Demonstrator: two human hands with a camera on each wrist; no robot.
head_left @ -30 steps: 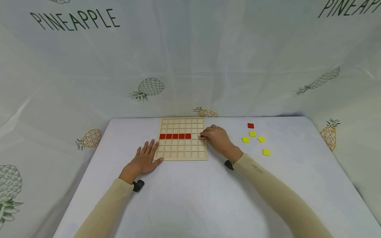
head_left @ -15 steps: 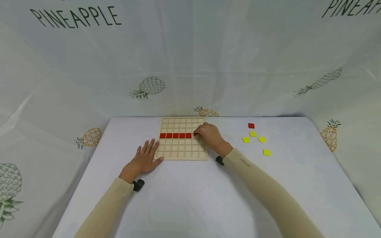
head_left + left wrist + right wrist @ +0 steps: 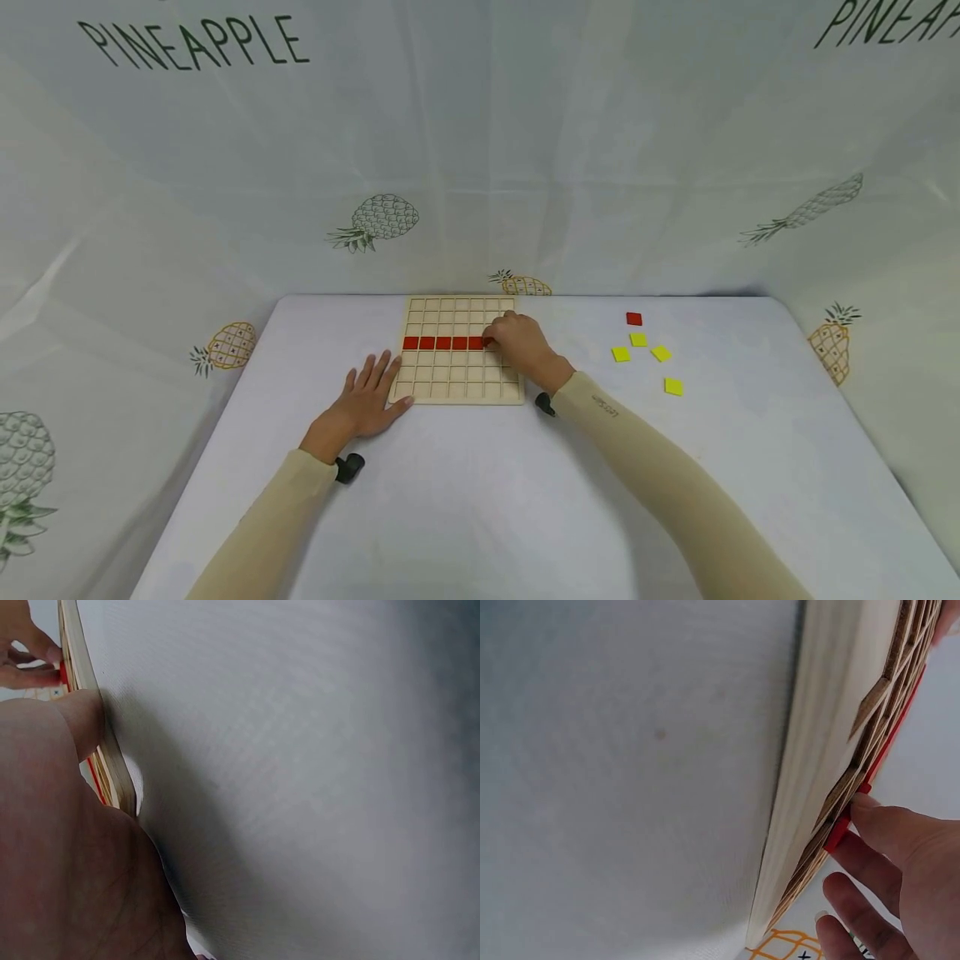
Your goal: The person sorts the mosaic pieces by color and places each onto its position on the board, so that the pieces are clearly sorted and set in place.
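Note:
A wooden grid board (image 3: 456, 390) lies at the table's far edge, with a row of red square tiles (image 3: 443, 343) set in its cells from the left side. My right hand (image 3: 525, 343) is over the board's right part. Between its thumb and finger it pinches a red tile (image 3: 840, 832), which is tilted at the cell just right of the row. My left hand (image 3: 363, 400) lies flat with fingers spread at the board's lower left. Its thumb (image 3: 84, 720) touches the board's edge in the left wrist view.
Right of the board, one loose red tile (image 3: 634, 319) lies on the white table (image 3: 465, 500). Several yellow tiles (image 3: 621, 354) are scattered near it. A pineapple-printed cloth (image 3: 450, 125) hangs behind the table.
My right hand has moved left across the board with the red tile, from near its right edge to beside the red row. The left hand has stayed in place.

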